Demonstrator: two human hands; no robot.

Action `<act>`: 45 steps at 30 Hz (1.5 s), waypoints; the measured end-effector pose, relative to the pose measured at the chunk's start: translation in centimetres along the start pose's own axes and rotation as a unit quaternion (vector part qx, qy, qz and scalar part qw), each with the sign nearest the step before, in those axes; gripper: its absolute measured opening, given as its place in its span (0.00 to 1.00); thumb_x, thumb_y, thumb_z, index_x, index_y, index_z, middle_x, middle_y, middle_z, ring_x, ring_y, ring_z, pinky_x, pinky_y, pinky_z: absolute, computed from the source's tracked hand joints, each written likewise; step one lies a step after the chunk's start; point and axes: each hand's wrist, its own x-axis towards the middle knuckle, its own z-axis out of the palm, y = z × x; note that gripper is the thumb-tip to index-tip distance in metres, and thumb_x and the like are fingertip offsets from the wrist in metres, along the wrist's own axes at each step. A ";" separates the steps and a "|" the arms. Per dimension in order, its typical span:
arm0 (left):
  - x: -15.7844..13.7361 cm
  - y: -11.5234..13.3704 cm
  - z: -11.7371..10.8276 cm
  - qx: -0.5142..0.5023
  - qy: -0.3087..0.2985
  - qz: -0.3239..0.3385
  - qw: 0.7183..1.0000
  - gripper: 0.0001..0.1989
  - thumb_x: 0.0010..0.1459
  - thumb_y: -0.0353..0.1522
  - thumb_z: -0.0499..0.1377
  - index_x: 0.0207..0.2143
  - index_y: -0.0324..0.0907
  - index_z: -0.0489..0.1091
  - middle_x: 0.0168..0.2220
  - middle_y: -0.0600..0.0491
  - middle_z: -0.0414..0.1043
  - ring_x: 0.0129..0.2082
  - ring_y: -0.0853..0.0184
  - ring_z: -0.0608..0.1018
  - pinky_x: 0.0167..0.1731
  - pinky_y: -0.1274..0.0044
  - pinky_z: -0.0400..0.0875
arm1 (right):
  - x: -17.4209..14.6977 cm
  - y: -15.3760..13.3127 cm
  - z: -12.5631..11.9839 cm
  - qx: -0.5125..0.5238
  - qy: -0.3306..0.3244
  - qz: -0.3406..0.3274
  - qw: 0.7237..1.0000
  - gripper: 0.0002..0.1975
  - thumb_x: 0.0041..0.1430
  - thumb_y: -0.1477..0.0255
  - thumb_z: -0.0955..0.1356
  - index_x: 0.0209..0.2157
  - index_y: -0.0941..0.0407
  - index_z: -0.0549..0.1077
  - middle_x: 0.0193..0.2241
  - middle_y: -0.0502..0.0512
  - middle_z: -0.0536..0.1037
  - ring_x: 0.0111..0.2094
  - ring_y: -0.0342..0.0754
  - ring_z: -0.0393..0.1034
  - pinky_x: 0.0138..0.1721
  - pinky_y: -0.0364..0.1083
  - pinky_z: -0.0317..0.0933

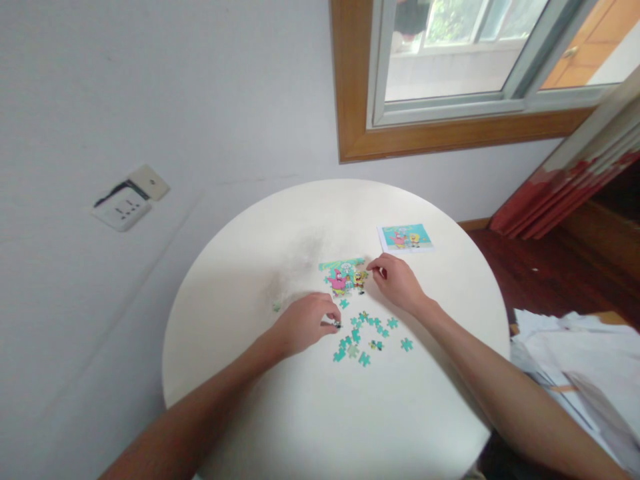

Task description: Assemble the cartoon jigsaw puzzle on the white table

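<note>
A partly assembled cartoon jigsaw puzzle [340, 280] lies in the middle of the table, with a pink and a yellow figure on it. My left hand [310, 321] is just below it, closed in a pinch on a small dark-edged puzzle piece [337, 325]. At the puzzle's right edge is my right hand [397, 280], its thumb and forefinger drawn together; whatever is between the fingertips is too small to make out. Several loose teal puzzle pieces [356, 335] are scattered between my forearms. One loose piece [344, 303] sits close under the puzzle.
The round white table [320, 413] stands against the wall. A reference picture card [407, 238] lies at its back right. A small greenish piece [276, 307] is left of my left hand. Papers [580, 367] are piled beyond the right edge, and a curtain [545, 193] hangs behind.
</note>
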 end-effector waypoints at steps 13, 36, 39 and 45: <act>-0.1 0.2 0.0 -0.058 -0.008 -0.003 0.998 0.03 0.54 0.25 0.61 0.30 0.41 0.69 0.29 0.57 0.69 0.30 0.69 0.71 0.32 0.79 0.60 | 0.1 0.2 0.3 0.017 0.005 -0.015 1.000 0.12 0.54 0.81 0.63 0.34 0.56 0.77 0.31 0.53 0.75 0.28 0.44 0.65 0.35 0.45 0.58; 2.2 -0.9 1.3 -0.356 0.199 -0.086 0.909 0.11 0.54 0.38 0.62 0.31 0.38 0.75 0.29 0.53 0.78 0.29 0.67 0.78 0.32 0.78 0.73 | -0.7 -2.0 0.3 0.164 -0.057 -0.254 0.951 0.05 0.60 0.74 0.70 0.38 0.54 0.76 0.41 0.58 0.77 0.45 0.50 0.70 0.48 0.51 0.66; 2.2 -1.0 1.3 -0.359 0.191 -0.087 0.909 0.11 0.53 0.38 0.62 0.31 0.39 0.75 0.30 0.53 0.78 0.29 0.67 0.78 0.32 0.78 0.73 | -0.8 -2.3 0.7 0.167 -0.067 -0.271 0.946 0.05 0.59 0.76 0.70 0.38 0.54 0.76 0.43 0.59 0.76 0.47 0.51 0.70 0.49 0.51 0.66; 2.2 -0.9 1.4 -0.416 0.184 -0.090 0.886 0.13 0.50 0.39 0.65 0.31 0.38 0.74 0.27 0.53 0.76 0.28 0.68 0.77 0.31 0.78 0.72 | -1.0 -2.8 1.0 0.172 -0.066 -0.292 0.938 0.05 0.61 0.76 0.67 0.38 0.54 0.75 0.40 0.59 0.77 0.45 0.50 0.70 0.47 0.50 0.68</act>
